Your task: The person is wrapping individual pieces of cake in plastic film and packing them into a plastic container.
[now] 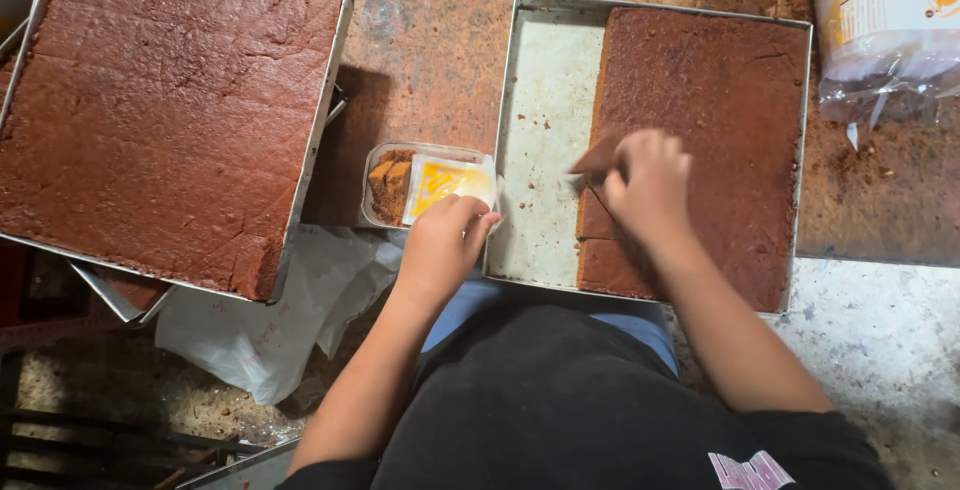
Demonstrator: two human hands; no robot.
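A metal tray (pixel 545 100) holds a brown cake slab (pixel 720 100) that covers its right part; the left strip is bare. My right hand (pixel 648 182) rests on the slab's near left edge and grips a cut brown piece (pixel 600 157), lifted at a tilt. My left hand (pixel 445 240) holds the near rim of a small clear plastic box (pixel 430 182) beside the tray. The box holds brown cake pieces (pixel 390 185) and a yellow-and-white label.
A second, full tray of brown cake (pixel 160 110) stands at the left on other trays. A clear plastic bag (pixel 885 30) lies at the top right. Crumpled white plastic (pixel 270 310) hangs below the left tray. The brown worktop (pixel 430 60) is crumb-strewn.
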